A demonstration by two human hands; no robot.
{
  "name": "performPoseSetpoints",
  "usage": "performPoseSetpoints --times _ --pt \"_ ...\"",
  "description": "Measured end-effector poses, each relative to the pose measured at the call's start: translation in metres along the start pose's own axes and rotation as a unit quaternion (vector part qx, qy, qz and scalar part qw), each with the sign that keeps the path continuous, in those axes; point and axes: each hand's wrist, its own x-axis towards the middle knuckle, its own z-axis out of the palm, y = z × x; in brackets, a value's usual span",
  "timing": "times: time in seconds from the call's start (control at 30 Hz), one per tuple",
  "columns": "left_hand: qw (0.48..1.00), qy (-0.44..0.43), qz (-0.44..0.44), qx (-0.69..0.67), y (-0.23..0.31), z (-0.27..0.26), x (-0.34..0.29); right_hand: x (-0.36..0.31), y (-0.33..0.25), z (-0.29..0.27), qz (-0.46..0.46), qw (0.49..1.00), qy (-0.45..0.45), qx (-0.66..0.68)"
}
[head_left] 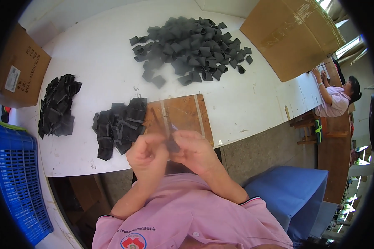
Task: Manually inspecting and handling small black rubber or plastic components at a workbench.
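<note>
My left hand [148, 154] and my right hand [194, 152] are close together above the table's near edge. A small dark fabric piece [172, 145] shows between them, pinched by my right fingers. My left fingers are curled and blurred by motion; what they hold, if anything, I cannot make out. Just beyond lies a brown wooden board [187, 108] with light strips across it. A small pale, pointed thing [174, 127] shows by my right fingertips, too blurred to name. Left of the board, flat black fabric pieces [119, 126] lie in an overlapping pile.
A large heap of short black fabric tubes [191, 47] covers the table's far middle. Another black pile [58, 108] lies left, near a cardboard box [23, 68]. A bigger carton [293, 35] stands far right. Blue basket [18, 178] left, blue bin [284, 186] right. A person [334, 97] sits beyond.
</note>
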Motion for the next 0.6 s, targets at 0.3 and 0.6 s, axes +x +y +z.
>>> performPoseSetpoints --times 0.3,0.6 --pt "0.671 -0.277 -0.279 -0.629 0.037 -0.020 0.028 -0.001 -0.030 0.038 -0.092 0.932 -0.098 -0.337" --pt "0.831 -0.142 -0.208 -0.496 0.045 -0.020 0.053 0.038 -0.057 0.050 -0.078 0.936 -0.063 -0.339"
